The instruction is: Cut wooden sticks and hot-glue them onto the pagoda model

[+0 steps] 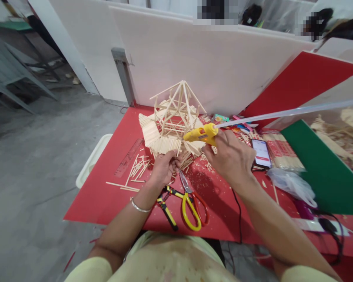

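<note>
A yellow glue gun [204, 134] is gripped in my right hand [231, 156], its nozzle pointing left at the front of a wooden stick model [181, 113]. A long clear glue stick [282, 113] juts from the gun's back. The model has an open peaked frame on top and slatted panels [164, 145] spread around its base. My left hand [165, 167] is at the model's front edge, fingers pinched at the slatted panel; what lies between the fingertips is too small to make out. Just below are yellow-and-red scissors [191, 203] and black-and-yellow pliers [167, 207].
Loose sticks [139, 166] and a clear ruler [128, 158] lie left on the red table [106, 207]. A phone [261, 152], packs of sticks [282, 150], a plastic bag [292, 184] and a green board [326, 172] are at right. A white partition [223, 66] stands behind.
</note>
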Tool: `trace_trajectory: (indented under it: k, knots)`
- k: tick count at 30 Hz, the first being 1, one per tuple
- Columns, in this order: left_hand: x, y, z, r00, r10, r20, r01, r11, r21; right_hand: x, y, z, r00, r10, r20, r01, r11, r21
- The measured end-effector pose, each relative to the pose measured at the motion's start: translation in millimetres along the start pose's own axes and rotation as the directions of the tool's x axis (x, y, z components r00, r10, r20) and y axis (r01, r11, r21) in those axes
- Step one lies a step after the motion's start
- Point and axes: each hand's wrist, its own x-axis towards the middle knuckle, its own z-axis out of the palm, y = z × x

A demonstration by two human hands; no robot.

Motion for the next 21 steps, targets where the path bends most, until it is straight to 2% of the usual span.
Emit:
trace_trajectory:
  k: [21]
  knots:
    - [-0.8,0.3,-3.9,1.0,0.026,-0.007,-0.026,0.999,0.028,-1.4,0.7,2.3,1.0,-0.019,-0.015,0.019,1.0,-0.013]
